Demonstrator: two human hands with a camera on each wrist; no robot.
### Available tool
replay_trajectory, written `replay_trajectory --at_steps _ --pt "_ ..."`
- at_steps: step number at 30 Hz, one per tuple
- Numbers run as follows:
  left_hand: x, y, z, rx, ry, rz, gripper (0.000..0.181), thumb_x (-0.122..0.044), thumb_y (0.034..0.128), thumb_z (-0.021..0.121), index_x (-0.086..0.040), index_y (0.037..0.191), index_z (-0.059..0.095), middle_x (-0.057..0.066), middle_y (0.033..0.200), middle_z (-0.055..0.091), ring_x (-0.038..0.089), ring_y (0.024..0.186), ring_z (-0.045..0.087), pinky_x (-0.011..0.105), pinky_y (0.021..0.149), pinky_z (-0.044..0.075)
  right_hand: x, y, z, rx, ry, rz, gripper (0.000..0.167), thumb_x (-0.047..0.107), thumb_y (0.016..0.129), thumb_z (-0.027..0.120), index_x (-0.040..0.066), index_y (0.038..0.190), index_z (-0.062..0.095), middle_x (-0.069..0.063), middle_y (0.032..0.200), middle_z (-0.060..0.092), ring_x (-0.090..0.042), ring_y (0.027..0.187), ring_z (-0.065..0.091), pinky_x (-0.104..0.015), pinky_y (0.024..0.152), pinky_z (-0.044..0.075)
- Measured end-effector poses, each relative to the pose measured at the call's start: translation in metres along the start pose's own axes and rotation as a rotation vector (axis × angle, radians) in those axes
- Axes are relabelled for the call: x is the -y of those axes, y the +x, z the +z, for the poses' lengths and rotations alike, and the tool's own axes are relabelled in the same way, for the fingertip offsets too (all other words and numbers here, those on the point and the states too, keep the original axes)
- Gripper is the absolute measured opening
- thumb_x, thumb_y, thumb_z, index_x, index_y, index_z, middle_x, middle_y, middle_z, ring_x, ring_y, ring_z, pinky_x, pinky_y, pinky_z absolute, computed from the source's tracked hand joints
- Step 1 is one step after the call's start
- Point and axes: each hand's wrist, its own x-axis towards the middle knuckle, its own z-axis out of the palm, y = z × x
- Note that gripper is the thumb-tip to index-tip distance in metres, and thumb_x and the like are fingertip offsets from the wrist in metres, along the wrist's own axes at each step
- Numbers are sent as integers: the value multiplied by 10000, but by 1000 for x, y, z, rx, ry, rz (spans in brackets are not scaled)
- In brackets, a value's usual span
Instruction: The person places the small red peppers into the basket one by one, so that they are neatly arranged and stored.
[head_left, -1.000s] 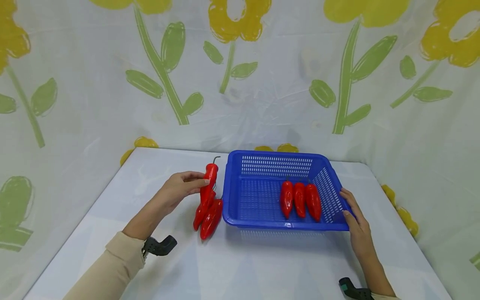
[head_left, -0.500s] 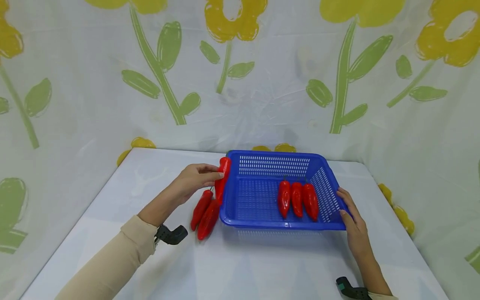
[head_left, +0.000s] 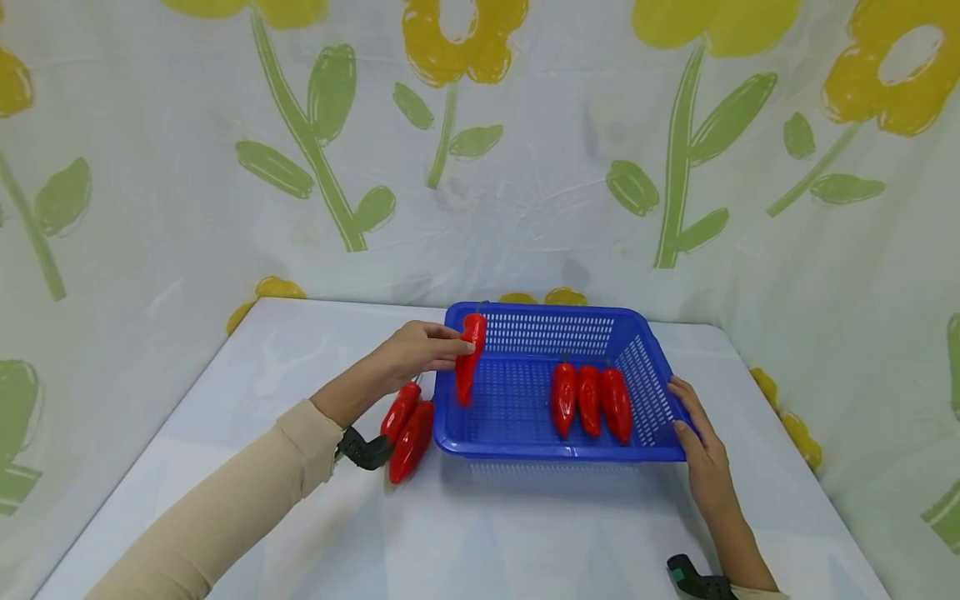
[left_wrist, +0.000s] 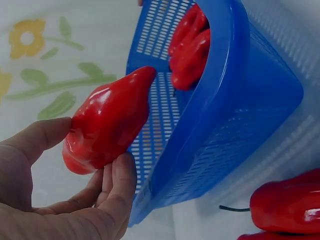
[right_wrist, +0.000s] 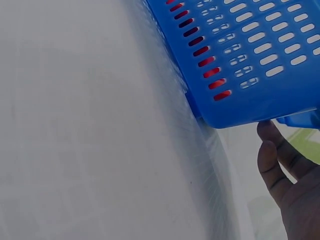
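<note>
My left hand [head_left: 423, 350] pinches a red pepper [head_left: 471, 354] between thumb and fingers, over the left side of a blue plastic basket [head_left: 525, 454]. In the left wrist view the held pepper [left_wrist: 110, 120] points its narrow end toward the basket's inside. My right hand [head_left: 701, 433] holds the basket's right rim, with the thumb on the near part of that side. Inside the basket lie three red peppers [head_left: 589, 402], side by side toward the right. Two more peppers [head_left: 411, 442] rest on the table left of the basket, partly behind the left wrist's camera.
The white table [head_left: 487, 533] ends at a flower-printed curtain [head_left: 525, 217] along the back and sides. Slotted walls surround the basket's interior, and its raised left rim [left_wrist: 220, 85] stands between the table peppers and the inside.
My left hand has carried its pepper rightward from above the table peppers, across the basket's left rim. My right hand keeps its place on the basket's right side.
</note>
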Motion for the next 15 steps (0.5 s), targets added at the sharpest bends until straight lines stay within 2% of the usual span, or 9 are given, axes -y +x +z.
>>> replay_trajectory --at_steps 6,10,15 --pt "-3 16 12 10 -21 -57 548 -213 891 774 14 1332 542 172 1224 640 279 1085 665 391 972 525 -1 0 1 -1 9 5 477 269 1084 373 253 1561 361 88 1632 245 -77 1489 185 -585 1171 201" --pt "-6 25 19 20 -52 -102 507 -176 877 788 30 1285 570 179 1196 652 286 1067 668 413 988 515 0 0 0 1 5 7 475 263 1083 374 250 1558 367 92 1629 249 -80 1489 190 -536 1182 216" --pt "-14 33 29 58 -73 -119 472 -126 872 787 50 1247 561 190 1171 653 290 1040 677 420 979 523 3 -1 -1 -3 6 1 470 265 1085 369 248 1555 374 101 1627 251 -75 1488 188 -429 1201 199"
